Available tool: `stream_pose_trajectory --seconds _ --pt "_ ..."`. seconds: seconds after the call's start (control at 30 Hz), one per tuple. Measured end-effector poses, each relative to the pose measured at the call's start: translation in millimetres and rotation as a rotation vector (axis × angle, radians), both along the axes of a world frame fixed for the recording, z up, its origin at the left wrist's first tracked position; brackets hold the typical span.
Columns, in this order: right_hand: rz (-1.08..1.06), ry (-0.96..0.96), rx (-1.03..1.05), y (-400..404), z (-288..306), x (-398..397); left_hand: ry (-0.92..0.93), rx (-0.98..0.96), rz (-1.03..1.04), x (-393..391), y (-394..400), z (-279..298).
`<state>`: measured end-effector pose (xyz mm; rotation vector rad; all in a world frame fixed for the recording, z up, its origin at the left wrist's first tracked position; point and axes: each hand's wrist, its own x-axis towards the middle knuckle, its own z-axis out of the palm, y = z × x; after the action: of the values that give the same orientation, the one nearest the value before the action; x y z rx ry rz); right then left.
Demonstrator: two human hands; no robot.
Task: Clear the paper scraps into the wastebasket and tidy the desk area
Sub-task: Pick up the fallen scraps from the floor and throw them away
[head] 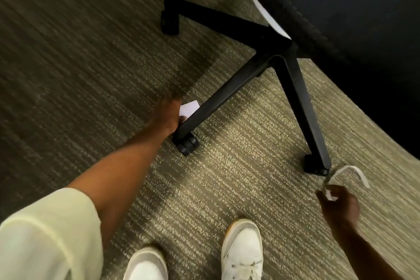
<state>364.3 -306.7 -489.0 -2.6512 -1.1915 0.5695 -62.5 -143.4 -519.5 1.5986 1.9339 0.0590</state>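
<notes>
I look down at a grey-beige carpet. My left hand point(169, 113) reaches down beside a black chair leg, its fingers closed on a small white paper scrap point(189, 108) at floor level. My right hand point(339, 204) hangs at the lower right, pinching a long curled white paper strip point(350, 169) that arcs up and over toward the right. Another white paper piece point(266, 12) shows under the chair seat's edge, partly hidden. No wastebasket is in view.
A black office chair base point(276, 57) with castors point(187, 144) spreads across the middle; its dark seat point(352, 7) fills the upper right. My two white shoes point(242, 250) stand at the bottom edge. Carpet extends to the left.
</notes>
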Motion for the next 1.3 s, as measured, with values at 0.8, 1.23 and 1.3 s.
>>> stream_pose_trajectory --seconds 0.8,1.23,1.3 --pt "-0.251 0.309 0.048 -57 76 -30 -0.195 0.019 0.149 -23 -108 118" --pt "-0.442 0.445 0.024 -33 66 10 -0.253 -0.003 0.059 111 -126 138" --pt "-0.472 0.459 0.004 -31 51 20 -0.225 -0.002 0.007 121 -119 124"
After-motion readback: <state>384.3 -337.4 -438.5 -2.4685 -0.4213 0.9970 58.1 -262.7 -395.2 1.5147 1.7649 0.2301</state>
